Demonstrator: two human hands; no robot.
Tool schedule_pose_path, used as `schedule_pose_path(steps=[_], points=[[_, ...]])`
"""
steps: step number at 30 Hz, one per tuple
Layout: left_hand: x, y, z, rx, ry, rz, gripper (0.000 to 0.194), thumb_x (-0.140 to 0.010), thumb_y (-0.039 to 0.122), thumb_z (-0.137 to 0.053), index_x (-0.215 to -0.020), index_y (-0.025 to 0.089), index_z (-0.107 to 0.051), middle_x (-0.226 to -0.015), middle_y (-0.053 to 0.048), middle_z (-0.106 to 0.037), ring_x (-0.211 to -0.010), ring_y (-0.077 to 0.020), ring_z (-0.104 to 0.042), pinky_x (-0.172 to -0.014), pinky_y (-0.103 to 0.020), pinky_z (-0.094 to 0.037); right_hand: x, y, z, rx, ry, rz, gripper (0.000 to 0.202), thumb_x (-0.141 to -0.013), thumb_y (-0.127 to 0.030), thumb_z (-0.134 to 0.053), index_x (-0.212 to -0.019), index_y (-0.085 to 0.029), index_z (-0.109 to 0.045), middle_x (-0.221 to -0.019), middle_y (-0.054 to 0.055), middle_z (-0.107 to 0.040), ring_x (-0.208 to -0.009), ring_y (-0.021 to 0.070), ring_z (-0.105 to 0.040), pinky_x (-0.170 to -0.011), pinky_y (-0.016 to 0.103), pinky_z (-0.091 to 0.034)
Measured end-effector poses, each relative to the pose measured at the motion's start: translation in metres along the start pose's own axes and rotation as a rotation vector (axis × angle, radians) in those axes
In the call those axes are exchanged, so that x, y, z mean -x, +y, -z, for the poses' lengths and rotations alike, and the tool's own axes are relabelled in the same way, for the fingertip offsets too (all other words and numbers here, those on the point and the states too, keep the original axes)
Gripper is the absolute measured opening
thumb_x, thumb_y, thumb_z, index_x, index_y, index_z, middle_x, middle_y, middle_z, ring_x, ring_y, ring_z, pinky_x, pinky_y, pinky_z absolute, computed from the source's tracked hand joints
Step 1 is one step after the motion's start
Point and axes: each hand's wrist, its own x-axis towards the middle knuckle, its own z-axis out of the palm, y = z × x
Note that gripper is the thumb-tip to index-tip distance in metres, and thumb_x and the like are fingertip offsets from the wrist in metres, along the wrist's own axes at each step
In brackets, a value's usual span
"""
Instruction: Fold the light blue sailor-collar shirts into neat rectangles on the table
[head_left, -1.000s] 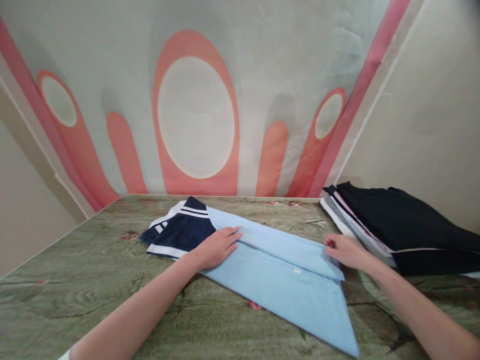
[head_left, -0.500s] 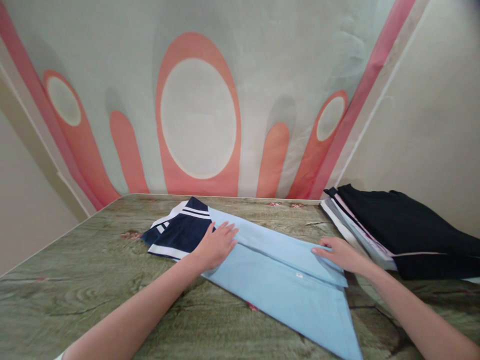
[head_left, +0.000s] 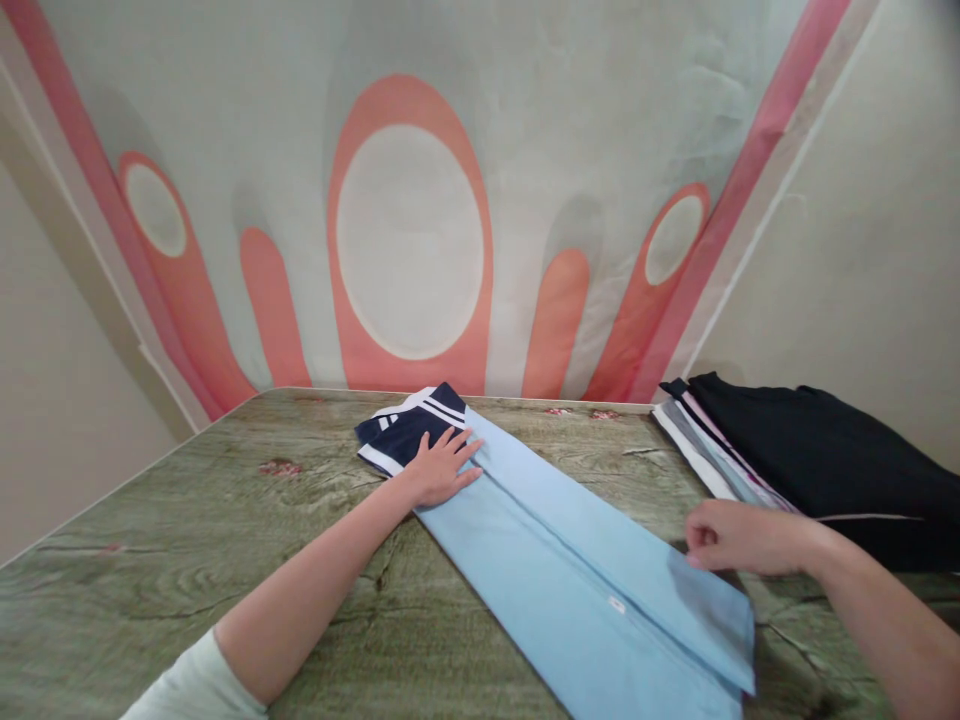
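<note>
A light-blue shirt [head_left: 555, 560] with a navy, white-striped collar [head_left: 416, 435] lies folded lengthwise, slanting from the back middle to the front right. A small white label [head_left: 616, 604] shows beside the folded strip. My left hand [head_left: 442, 468] rests flat near the collar, fingers spread on the cloth. At the strip's right-hand edge, my right hand [head_left: 731, 537] is closed, its thumb and fingers pinched together on the shirt's edge; the fingertips are partly hidden. The shirt's near end runs out of view at the bottom.
A stack of folded clothes, a black garment [head_left: 817, 440] on top, lies at the right of the wood-patterned table [head_left: 225, 560]. Behind the table's far edge rises a wall [head_left: 525, 120] with pink-orange shapes.
The shirt has turned, its lower end swinging toward me and its collar shifting right in view. My right hand has moved right and nearer along its edge. My left hand stays by the collar.
</note>
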Motion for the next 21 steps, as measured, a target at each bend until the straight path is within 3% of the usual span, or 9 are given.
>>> schedule_pose_path(steps=[1,3,6,9,12,16,21], points=[[-0.004,-0.001,0.001,0.007,-0.005,-0.027,0.054,-0.088,0.056,-0.029,-0.137,0.034,-0.028,-0.147,-0.006,-0.022,-0.133,-0.0328,-0.018,-0.099,-0.063,-0.011,-0.006,-0.011,0.000,0.008,-0.005,0.050,0.023,-0.066,-0.041,-0.062,-0.070,-0.019,-0.067,-0.066,0.002,-0.066,-0.062,0.0184,-0.061,-0.056,0.026,-0.045],[-0.012,-0.002,0.003,0.016,-0.022,-0.085,0.054,-0.088,0.056,-0.030,-0.138,0.034,-0.027,-0.147,-0.006,-0.022,-0.133,-0.0316,-0.018,-0.100,-0.061,-0.011,-0.026,-0.039,-0.002,0.041,0.117,0.163,0.036,-0.074,-0.045,-0.055,-0.096,-0.018,-0.065,-0.096,0.008,-0.067,-0.088,0.0233,-0.061,-0.079,0.032,-0.047],[-0.022,-0.003,0.008,0.020,-0.054,-0.168,0.054,-0.088,0.055,-0.031,-0.138,0.035,-0.026,-0.147,-0.005,-0.023,-0.134,-0.0302,-0.018,-0.101,-0.059,-0.013,-0.068,-0.082,-0.016,0.068,0.190,0.405,0.058,-0.081,-0.049,-0.048,-0.129,-0.016,-0.046,-0.134,0.011,-0.046,-0.122,0.0255,-0.041,-0.103,0.038,-0.030],[-0.026,-0.003,0.012,0.018,-0.069,-0.236,0.053,-0.089,0.053,-0.033,-0.138,0.034,-0.026,-0.147,-0.005,-0.022,-0.134,-0.0285,-0.019,-0.102,-0.057,-0.013,-0.107,-0.115,-0.034,0.133,0.152,0.541,0.066,-0.085,-0.053,-0.039,-0.138,-0.014,-0.031,-0.146,0.010,-0.025,-0.133,0.0238,-0.024,-0.109,0.037,-0.019],[-0.025,-0.002,0.011,0.018,-0.041,-0.264,0.053,-0.090,0.051,-0.033,-0.139,0.031,-0.026,-0.146,-0.005,-0.026,-0.133,-0.0245,-0.023,-0.105,-0.050,-0.015,-0.131,-0.130,-0.049,0.211,0.120,0.581,0.068,-0.087,-0.057,-0.029,-0.142,-0.017,-0.022,-0.149,0.007,-0.016,-0.135,0.0230,-0.015,-0.110,0.040,-0.013],[-0.021,-0.008,0.000,0.030,0.111,-0.109,0.048,-0.094,0.046,-0.021,-0.135,0.026,-0.035,-0.140,-0.005,-0.039,-0.129,-0.0182,-0.033,-0.106,-0.039,-0.020,-0.137,-0.130,-0.061,0.252,0.139,0.583,0.068,-0.089,-0.058,-0.021,-0.143,-0.017,-0.018,-0.149,0.007,-0.015,-0.136,0.0220,-0.013,-0.111,0.041,-0.008],[-0.015,-0.036,-0.013,0.000,0.223,0.208,0.049,-0.093,0.048,-0.022,-0.127,0.023,-0.046,-0.137,-0.007,-0.042,-0.129,-0.0234,-0.031,-0.106,-0.046,-0.017,-0.130,-0.125,-0.066,0.258,0.157,0.523,0.069,-0.088,-0.060,-0.019,-0.143,-0.018,-0.019,-0.149,0.007,-0.013,-0.136,0.0220,-0.012,-0.111,0.040,-0.009]])
